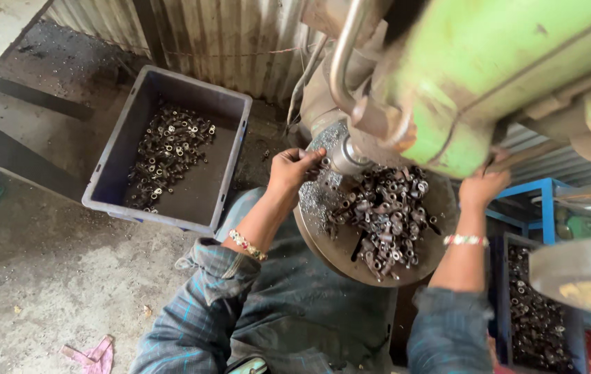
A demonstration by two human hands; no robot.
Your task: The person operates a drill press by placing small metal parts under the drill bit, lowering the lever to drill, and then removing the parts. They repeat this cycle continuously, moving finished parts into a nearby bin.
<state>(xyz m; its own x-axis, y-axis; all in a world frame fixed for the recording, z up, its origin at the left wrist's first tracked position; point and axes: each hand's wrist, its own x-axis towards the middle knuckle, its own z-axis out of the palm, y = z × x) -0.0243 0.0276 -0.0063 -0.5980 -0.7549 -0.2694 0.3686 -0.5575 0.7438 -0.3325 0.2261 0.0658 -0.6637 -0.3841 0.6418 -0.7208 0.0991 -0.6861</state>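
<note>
1. My left hand (294, 168) reaches to the near edge of the round rusty metal machine desk (330, 253), its fingers (312, 161) pinched narrow on a small dark metal fitting (324, 163) just beside the shiny steel spindle (346, 156).
2. My right hand (482, 185) is raised against the underside of the green painted machine body (489, 76); I cannot tell how its fingers are set or whether they hold anything.
3. A heap of small dark metal fittings (385, 215) lies on the round desk between my hands, with pale metal shavings (317, 197) beside it.
4. A grey plastic crate (126, 149) holding similar parts stands on the concrete floor (46, 277) to my left.
5. A blue crate (502, 291) of parts sits at my right.
</note>
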